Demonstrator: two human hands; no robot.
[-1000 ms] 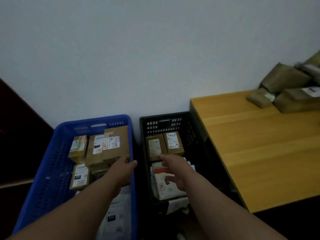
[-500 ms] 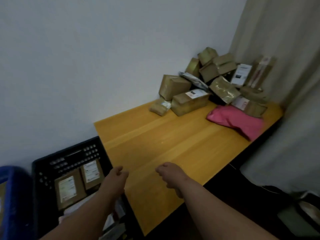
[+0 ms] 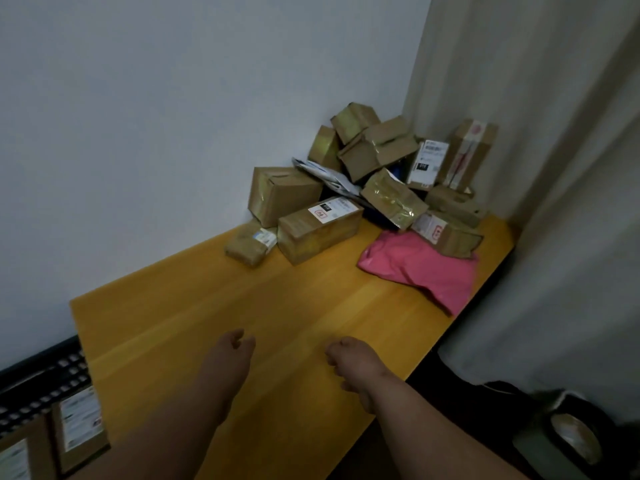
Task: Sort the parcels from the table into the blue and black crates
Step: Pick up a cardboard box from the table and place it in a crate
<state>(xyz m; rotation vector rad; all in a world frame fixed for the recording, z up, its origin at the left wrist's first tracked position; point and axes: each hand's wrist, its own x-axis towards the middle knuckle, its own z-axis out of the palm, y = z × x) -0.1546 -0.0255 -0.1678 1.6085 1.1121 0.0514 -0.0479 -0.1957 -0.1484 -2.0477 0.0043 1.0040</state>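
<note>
Item: parcels [image 3: 367,188], unsorted. A heap of brown taped cartons in the far right corner of the desk [image 3: 207,306], against the wall and beside the curtain [image 3: 554,168]. Outliers at the near edge of the heap: a small padded packet [image 3: 250,244], a long labelled carton [image 3: 318,228] touching it, and a pink mailer bag [image 3: 420,270] lying flat.

Item: black crate [image 3: 38,372]. Off the desk's left end, lower left; two labelled cartons [image 3: 78,427] inside. Blue crate: not in view.

Item: left hand [image 3: 227,358] and right hand [image 3: 353,363]. Both over the bare near half of the desk, well apart from the heap. Fingers loosely curled, grasping nothing.

Step in hand (judged): the reach for the next parcels.

Handling notes: take from the heap's near edge first; the packet, the long carton and the pink bag appear to carry nothing. Upper cartons lean on one another, so pulling a lower one risks a slide. Grip cartons across the short sides; glossy tape may be slippery. Turn labels up before choosing a crate.
</note>
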